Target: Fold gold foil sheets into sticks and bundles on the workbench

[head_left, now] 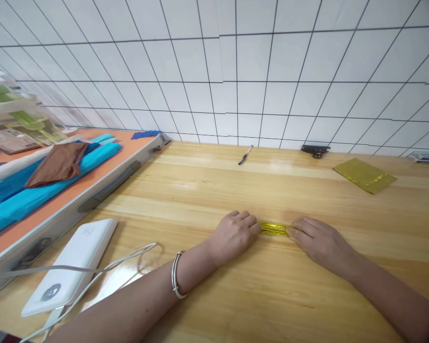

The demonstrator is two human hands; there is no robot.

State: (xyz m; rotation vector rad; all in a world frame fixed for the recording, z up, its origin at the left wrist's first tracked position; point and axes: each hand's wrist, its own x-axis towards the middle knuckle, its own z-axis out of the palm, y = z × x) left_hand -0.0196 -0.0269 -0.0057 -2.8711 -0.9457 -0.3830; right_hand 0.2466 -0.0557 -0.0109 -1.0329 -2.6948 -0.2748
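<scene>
A narrow folded strip of shiny gold foil paper point(274, 228) lies on the wooden table between my two hands. My left hand point(238, 234) is closed on the strip's left end, its fingers curled and knuckles up. At the right end, my right hand point(316, 240) pinches the strip with its thumb and fingers. Both ends of the strip are hidden under the fingers. Lengthwise creases run along the part that shows. A silver bangle point(178, 275) circles my left wrist.
A flat gold sheet point(365, 175) lies at the back right. Along the tiled wall are a pen point(245, 155) and a black clip-like object point(315, 150). A white power bank point(71, 267) with a cable is at left, beside an orange-topped surface point(103, 190) holding blue rolls point(53, 190) and brown paper point(59, 163).
</scene>
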